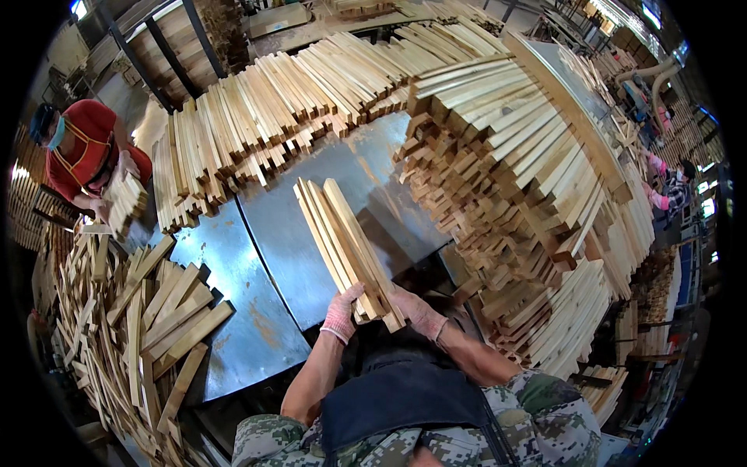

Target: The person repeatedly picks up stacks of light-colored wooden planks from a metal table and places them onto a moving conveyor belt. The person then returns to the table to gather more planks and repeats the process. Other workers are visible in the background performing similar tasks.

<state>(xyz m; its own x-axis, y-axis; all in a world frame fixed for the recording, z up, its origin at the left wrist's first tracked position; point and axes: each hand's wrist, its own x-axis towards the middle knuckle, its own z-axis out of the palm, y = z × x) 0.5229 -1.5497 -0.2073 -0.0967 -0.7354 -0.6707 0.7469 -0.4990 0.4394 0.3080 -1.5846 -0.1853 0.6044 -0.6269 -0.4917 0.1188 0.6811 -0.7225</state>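
Note:
Between my two gloved hands I hold a small bundle of pale wooden strips point(340, 241), their far ends pointing away from me over the metal table point(288, 210). My left hand point(340, 313) is closed round the left side of the near ends, thumb on top. My right hand point(419, 311) grips the right side of the same bundle; its fingers are partly hidden behind the wood. Just to the right rises a tall stack of wooden strips point(506, 156), many of its end faces turned toward the table.
Rows of strips point(272, 97) line the table's far side. A loose heap of strips point(140, 327) lies at the left. Beyond it a person in red point(93, 148) holds several short strips. A long board point(572, 117) borders the right stack. Other people point(673, 191) are far right.

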